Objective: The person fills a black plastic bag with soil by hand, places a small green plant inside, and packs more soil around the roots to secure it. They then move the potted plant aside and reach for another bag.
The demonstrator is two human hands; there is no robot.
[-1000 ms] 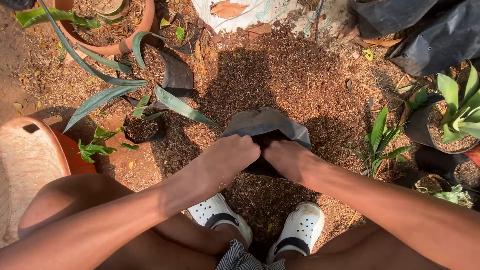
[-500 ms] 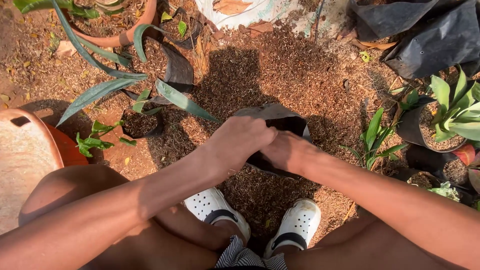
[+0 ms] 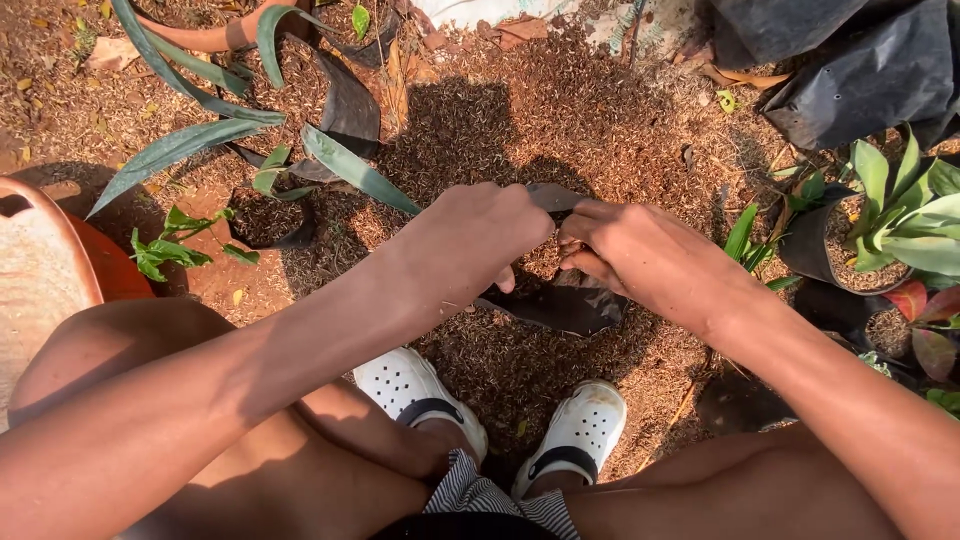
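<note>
A black plastic nursery bag (image 3: 560,305) sits on the brown husk-covered ground in front of my white perforated clogs (image 3: 415,390). My left hand (image 3: 480,235) and my right hand (image 3: 635,250) meet over its top and pinch the far rim of the bag between fingers and thumbs. The bag's mouth is mostly hidden beneath both hands; some husk mix shows inside it. My bare knees frame the lower part of the view.
A small black bag with a green seedling (image 3: 265,215) stands at left, beside long grey-green leaves (image 3: 180,150). An orange-brown pot rim (image 3: 50,250) is at far left. Potted green plants (image 3: 900,225) and black plastic sheeting (image 3: 860,70) lie at right.
Both hands rose from the bag's sides to its far rim, pulling the plastic up and together. The view tilted slightly, so the plants shifted.
</note>
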